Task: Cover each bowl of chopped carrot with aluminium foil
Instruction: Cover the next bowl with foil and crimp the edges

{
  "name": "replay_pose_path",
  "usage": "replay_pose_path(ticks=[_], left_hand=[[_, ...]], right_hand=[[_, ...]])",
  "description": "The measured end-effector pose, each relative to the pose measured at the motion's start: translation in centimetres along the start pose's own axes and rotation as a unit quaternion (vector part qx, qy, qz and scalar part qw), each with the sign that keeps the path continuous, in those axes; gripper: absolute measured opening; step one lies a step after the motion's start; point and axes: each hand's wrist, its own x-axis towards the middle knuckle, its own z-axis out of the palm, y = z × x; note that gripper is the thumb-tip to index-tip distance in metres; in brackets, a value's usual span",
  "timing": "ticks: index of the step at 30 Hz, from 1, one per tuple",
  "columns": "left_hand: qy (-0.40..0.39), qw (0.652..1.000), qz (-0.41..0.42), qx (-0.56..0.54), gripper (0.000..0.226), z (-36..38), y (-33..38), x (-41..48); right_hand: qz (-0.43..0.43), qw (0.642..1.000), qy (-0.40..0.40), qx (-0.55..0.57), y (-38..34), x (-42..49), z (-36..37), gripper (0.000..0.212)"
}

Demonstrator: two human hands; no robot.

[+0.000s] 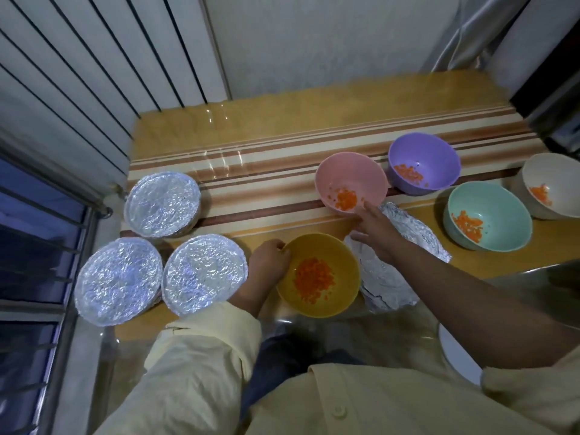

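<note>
Three foil-covered bowls (204,271) stand at the left of the table. A yellow bowl (342,255) of chopped carrot sits near the front, and my left hand (270,259) grips its left rim. My right hand (376,227) reaches with fingers spread over loose aluminium foil sheets (383,281), its fingertips by the pink bowl (351,174). Uncovered purple (423,155), teal (499,202) and white (555,174) bowls of carrot stand further right.
The table carries a striped orange cloth (266,158). A window with bars (37,246) is at the left, a white wall behind. A white plate edge (455,356) shows at the lower right. A dark object (558,98) stands at the far right.
</note>
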Motion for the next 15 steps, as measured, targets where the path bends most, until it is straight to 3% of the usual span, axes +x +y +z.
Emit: replay_pose_path(ticks=[6,11,15], left_hand=[[-0.009,0.994,-0.003,-0.106,0.031,-1.0,0.4,2.8],[-0.007,0.966,-0.041,-0.256,0.029,-1.8,1.2,4.1],[0.000,0.951,-0.085,-0.297,0.035,-2.0,0.6,4.7]], right_hand=[[-0.014,0.994,0.094,-0.044,-0.5,1.5,0.4,0.021],[-0.009,0.996,0.033,-0.082,-1.4,0.7,2.2,0.025],[-0.004,0.996,-0.028,-0.079,-2.2,0.8,4.7,0.022]])
